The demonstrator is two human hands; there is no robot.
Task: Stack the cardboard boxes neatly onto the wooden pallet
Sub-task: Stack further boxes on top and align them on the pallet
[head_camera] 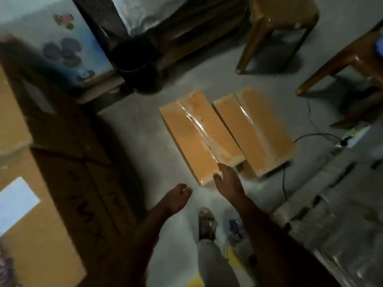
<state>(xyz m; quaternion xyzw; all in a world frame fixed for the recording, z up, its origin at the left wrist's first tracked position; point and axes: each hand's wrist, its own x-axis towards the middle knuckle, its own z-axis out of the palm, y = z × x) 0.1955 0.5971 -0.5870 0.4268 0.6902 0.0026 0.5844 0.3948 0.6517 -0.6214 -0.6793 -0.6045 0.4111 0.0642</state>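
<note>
Right hand (227, 179) covers the near box (199, 135) corner; all blurred.

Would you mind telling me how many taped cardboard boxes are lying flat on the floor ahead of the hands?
2: the left box lies nearest the right hand; the right box sits beside it. Others may be hidden.

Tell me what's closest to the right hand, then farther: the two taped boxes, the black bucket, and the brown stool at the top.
From the right hand:
1. Left taped box, at its fingertips.
2. Right taped box, beside that.
3. Black bucket, upper left.
4. Brown stool, top right.
</note>
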